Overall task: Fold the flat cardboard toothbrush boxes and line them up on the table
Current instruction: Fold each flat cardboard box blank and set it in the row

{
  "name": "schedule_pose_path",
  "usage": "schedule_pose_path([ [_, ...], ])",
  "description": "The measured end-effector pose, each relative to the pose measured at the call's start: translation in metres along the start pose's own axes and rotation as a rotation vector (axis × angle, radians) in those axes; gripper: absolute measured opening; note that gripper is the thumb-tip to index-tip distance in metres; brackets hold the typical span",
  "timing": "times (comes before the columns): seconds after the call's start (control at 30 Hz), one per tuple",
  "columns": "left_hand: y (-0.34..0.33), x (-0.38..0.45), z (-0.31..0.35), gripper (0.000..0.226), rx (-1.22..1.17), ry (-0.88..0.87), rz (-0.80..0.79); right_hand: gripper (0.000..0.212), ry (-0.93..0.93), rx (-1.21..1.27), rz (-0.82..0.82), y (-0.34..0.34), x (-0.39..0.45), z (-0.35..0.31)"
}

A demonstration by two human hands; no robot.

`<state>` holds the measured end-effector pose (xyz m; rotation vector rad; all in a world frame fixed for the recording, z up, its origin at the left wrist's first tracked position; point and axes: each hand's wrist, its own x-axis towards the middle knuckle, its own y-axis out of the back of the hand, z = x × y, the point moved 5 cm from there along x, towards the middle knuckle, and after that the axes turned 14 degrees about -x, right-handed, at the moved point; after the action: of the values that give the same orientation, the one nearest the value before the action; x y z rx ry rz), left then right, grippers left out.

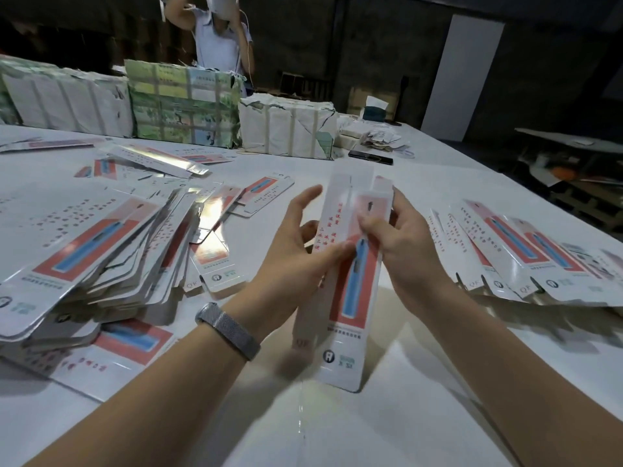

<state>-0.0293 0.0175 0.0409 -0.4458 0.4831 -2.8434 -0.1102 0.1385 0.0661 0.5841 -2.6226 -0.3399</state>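
Left hand (296,251): thumb pressed to the face of the toothbrush box (347,281), fingers spread behind it; metal wristband (229,328). Right hand (401,244): pinching the box's right edge. Box: held upright above the white table (387,416), partly formed. Left: heap of flat boxes (87,257). Right: row of boxes (526,254) lying side by side. Far edge: wrapped bundles (185,106).

Place: a packing workshop or small warehouse.
Table: a large white table (421,183) covered with flat printed boxes (84,251).
Stock: strapped paper-wrapped bundles (185,106) along the far edge.
Surroundings: dark bare walls (371,45).
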Motion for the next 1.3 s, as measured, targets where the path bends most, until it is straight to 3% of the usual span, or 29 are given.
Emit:
schedule_pose_path([
  [0.03,0.0,0.0,-0.001,0.073,-0.013,0.004,-0.001,0.044,0.008,-0.034,0.009,0.0,0.0,0.001],
  [0.1,0.0,0.0,0.001,0.059,-0.031,0.002,-0.011,0.059,0.057,-0.165,0.037,0.004,0.001,0.002],
  [0.17,-0.002,-0.002,0.003,0.038,-0.041,0.017,-0.051,0.053,0.128,-0.338,0.071,0.006,0.0,-0.002],
  [0.23,-0.005,-0.003,0.001,0.039,-0.107,0.097,-0.093,0.048,0.156,-0.414,0.103,0.007,0.0,-0.004],
  [0.33,-0.013,-0.008,-0.004,0.03,-0.267,0.237,-0.122,0.039,0.128,-0.35,0.111,0.005,0.0,-0.002],
  [0.4,-0.014,-0.01,-0.003,0.023,-0.253,0.263,-0.137,0.03,0.092,-0.29,0.117,0.005,0.0,-0.003],
  [0.5,-0.012,-0.01,-0.004,0.053,-0.269,0.318,-0.112,0.015,0.082,-0.301,0.145,0.006,-0.001,-0.004],
  [0.63,-0.015,-0.01,0.0,0.063,-0.255,0.306,-0.106,0.012,0.06,-0.247,0.128,-0.001,-0.004,-0.003],
  [0.67,-0.016,-0.01,0.002,0.064,-0.25,0.297,-0.11,0.006,0.093,-0.274,0.143,-0.002,-0.006,-0.007],
  [0.77,-0.02,-0.01,0.005,0.062,-0.226,0.298,-0.14,0.04,0.133,-0.384,0.15,0.0,-0.005,-0.011],
  [0.83,-0.021,-0.011,0.004,0.062,-0.223,0.328,-0.165,0.046,0.086,-0.397,0.13,0.001,-0.003,-0.008],
  [0.93,-0.019,-0.013,0.004,0.06,-0.23,0.371,-0.189,0.037,0.042,-0.371,0.127,0.002,-0.002,-0.006],
  [1.03,-0.017,-0.012,0.003,0.054,-0.258,0.418,-0.193,0.005,0.066,-0.311,0.141,0.006,-0.002,-0.015],
  [1.3,-0.016,-0.012,0.002,0.053,-0.195,0.397,-0.157,0.011,0.014,-0.28,0.13,0.009,-0.001,-0.014],
])
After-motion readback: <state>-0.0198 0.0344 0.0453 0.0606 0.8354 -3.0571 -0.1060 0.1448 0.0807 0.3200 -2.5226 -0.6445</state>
